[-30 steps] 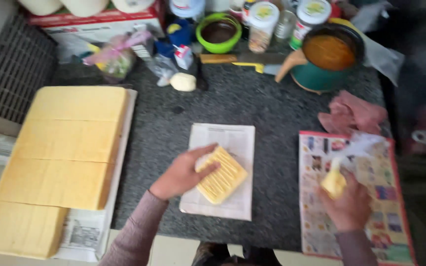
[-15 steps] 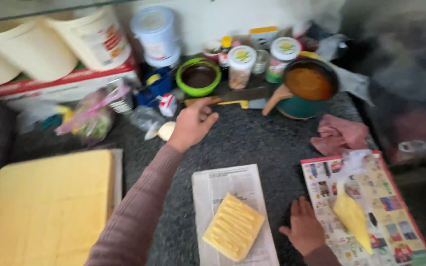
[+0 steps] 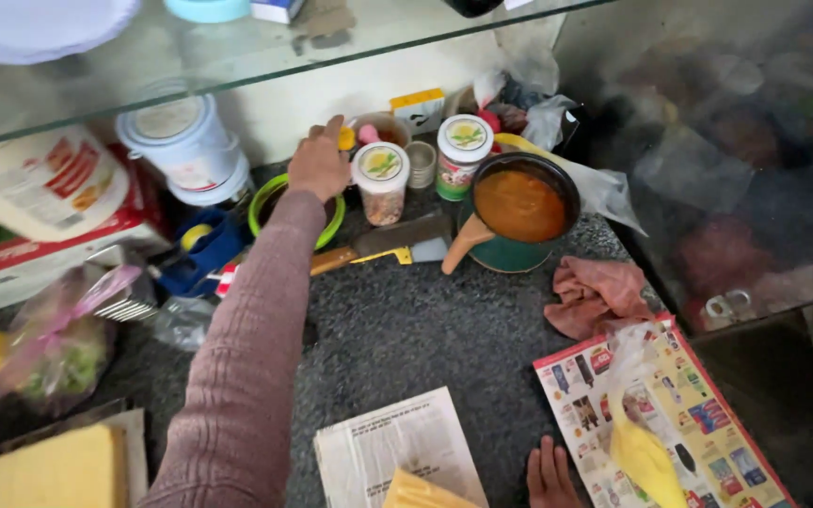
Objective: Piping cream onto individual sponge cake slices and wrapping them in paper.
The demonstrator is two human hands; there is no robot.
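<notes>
**Left hand at the back-row jars, right hand flat by the newspaper**

The left hand [image 3: 319, 167] is stretched far across the dark speckled counter [image 3: 406, 329], fingers loosely curled and pointing away toward the back wall. Its fingertips touch a small yellow-capped item [image 3: 345, 139] beside a round cup [image 3: 383, 127]; whether it grips anything I cannot tell. The mauve sleeve [image 3: 237, 376] runs as a long diagonal from the bottom edge up to the wrist.

Just right of the hand stands a clear jar [image 3: 380, 181] with a round white lid bearing a green-and-yellow picture label, then a small metal tin [image 3: 421, 162], then a second jar [image 3: 463, 150] with the same lid and a green band. Behind them is a small yellow-and-white carton [image 3: 418, 108]. Below the jars a cleaver [image 3: 383, 246] lies flat, its long axis running left to right — wooden handle toward the left, blade toward the green pot [image 3: 519, 212] of orange sauce.

The right hand [image 3: 549, 475] lies open, palm down, on the counter between the newspaper sheet [image 3: 397, 442] and a colourful flyer [image 3: 698, 423].

Half a second ago the left hand was lower, over the green bowl [image 3: 331, 221]; now it has passed beyond it, and the view has tipped up — the yellow slab [image 3: 421, 494] shows only at the bottom edge.

Left of the hand: a white-and-blue tub [image 3: 185, 141] and a red-and-white box [image 3: 39, 202].
</notes>
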